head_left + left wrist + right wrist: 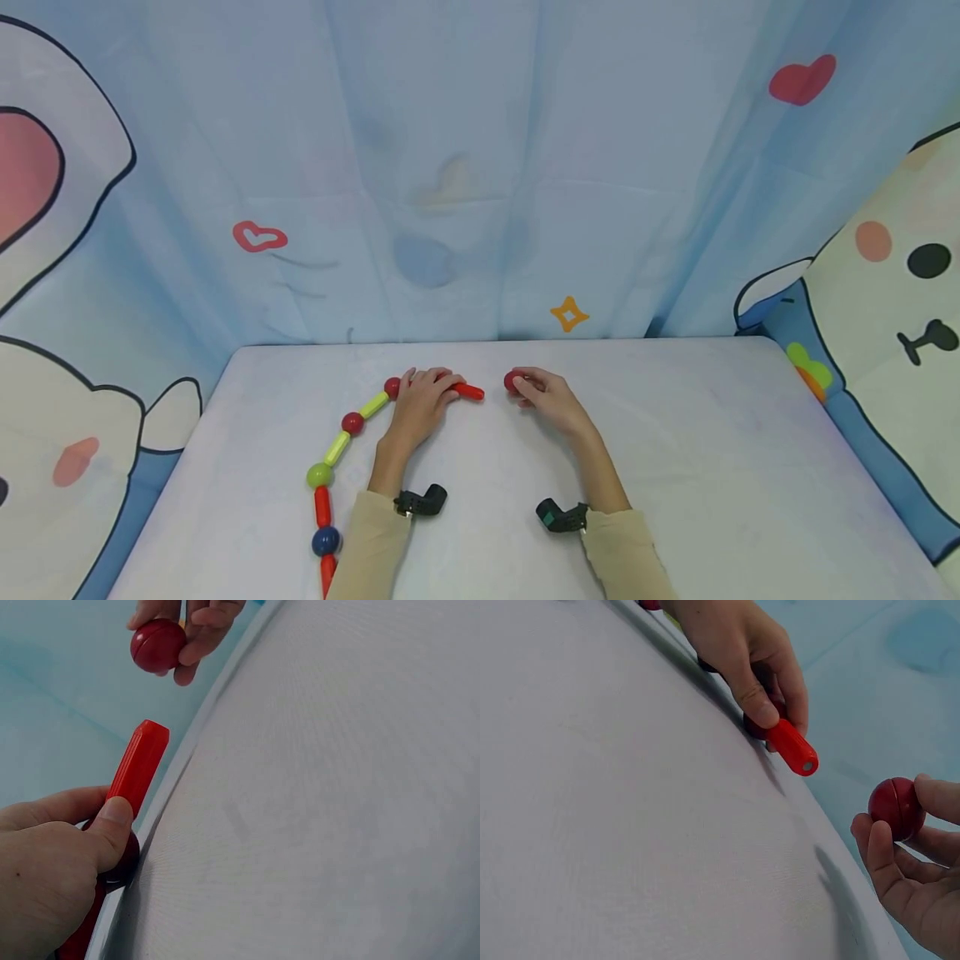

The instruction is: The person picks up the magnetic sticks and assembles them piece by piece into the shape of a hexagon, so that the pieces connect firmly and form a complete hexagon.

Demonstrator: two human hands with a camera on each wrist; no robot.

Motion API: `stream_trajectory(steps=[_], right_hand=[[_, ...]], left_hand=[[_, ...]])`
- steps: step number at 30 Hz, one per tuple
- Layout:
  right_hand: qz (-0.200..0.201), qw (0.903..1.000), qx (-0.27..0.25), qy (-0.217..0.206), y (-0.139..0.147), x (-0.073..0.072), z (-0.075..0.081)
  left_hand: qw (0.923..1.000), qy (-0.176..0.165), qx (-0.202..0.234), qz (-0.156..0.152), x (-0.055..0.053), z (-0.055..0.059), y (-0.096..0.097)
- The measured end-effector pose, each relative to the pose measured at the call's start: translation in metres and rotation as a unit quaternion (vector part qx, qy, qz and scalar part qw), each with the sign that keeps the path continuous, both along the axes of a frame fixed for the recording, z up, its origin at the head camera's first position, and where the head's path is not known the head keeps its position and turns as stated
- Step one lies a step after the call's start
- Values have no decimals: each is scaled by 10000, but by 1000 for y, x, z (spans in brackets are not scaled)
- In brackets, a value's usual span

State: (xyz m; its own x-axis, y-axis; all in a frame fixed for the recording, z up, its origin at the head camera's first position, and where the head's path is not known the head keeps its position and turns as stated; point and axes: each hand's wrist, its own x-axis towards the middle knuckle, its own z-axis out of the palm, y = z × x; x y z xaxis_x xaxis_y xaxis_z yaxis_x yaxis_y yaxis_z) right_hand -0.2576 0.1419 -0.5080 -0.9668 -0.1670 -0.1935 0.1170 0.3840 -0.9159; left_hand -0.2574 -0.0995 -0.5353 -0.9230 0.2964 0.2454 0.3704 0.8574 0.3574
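My left hand pinches a red ridged rod between thumb and fingers, its free end pointing toward the right hand. In the right wrist view, that end has a small grey disc at its centre. A dark red ball sits at the rod's other end, partly hidden by the left hand. My right hand holds a separate red ball with its fingertips, a short gap away from the rod's tip. A seam runs around this ball.
From the left hand, a curved chain of rods and balls runs down the table's left side: yellow-green rods, red balls, a green ball, a blue ball and red rods. A blue printed curtain hangs behind the white table.
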Motion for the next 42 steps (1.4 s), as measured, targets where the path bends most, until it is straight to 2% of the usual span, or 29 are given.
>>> stream_trajectory(steps=[5,9,18,42], right_hand=[[-79,9999,-76,-57,-6,2,-1],[-108,9998,63,-162,-12,3,-3],[100,9998,162,-10,-26,5,-6],[-104,9983,456,334,-33,7,-8]], left_hand=[[10000,-13,20,24,0,-1,0],[10000,41,37,40,0,-3,0],[9998,162,144,22,0,-3,0],[9996,245,163,-23,-1,-2,4]])
